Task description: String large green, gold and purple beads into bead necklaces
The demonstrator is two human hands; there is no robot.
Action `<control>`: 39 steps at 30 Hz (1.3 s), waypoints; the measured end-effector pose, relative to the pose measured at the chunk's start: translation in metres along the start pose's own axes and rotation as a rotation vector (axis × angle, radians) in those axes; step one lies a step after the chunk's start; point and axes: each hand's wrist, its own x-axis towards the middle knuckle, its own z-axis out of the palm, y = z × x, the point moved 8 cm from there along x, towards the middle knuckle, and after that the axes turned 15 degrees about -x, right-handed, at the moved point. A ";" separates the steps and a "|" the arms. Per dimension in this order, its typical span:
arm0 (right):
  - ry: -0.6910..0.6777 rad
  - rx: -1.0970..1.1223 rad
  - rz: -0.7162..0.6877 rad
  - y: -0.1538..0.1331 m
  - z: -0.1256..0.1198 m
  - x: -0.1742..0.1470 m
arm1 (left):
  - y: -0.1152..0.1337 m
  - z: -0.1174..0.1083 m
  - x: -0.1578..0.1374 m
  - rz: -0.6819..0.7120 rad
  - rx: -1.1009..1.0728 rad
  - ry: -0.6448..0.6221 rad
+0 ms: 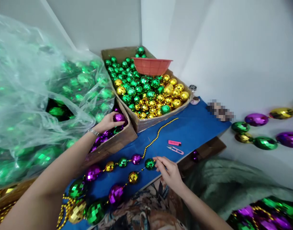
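Observation:
My left hand (107,123) reaches into a cardboard box (120,135) of purple beads and has its fingers closed round a shiny purple ball bead (119,117). Over the blue table, my right hand (169,172) pinches a thin needle (153,147) that points up and away from the fingertips. Right by those fingertips is a green faceted bead (150,164), the end of a bead strand. The strand curves over the table with purple, gold and green balls, among them a large purple bead (116,193). A string of small gold beads (158,132) lies beyond it.
A larger box (137,125) holds green and gold balls, with a red plastic basket (152,66) on top. Pink thread snips (175,150) and a pink lighter (174,142) lie on the blue tabletop (196,123). Clear plastic (29,80) covers green balls at left.

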 end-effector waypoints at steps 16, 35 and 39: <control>-0.104 -0.179 -0.304 -0.043 0.029 -0.013 | 0.021 0.078 -0.151 -0.217 -1.496 0.094; -0.186 -0.347 -0.311 -0.039 0.042 -0.031 | -0.010 0.092 -0.181 -0.270 -1.652 0.360; -0.182 -0.362 -0.307 -0.038 0.043 -0.032 | -0.010 0.091 -0.184 -0.251 -1.623 0.370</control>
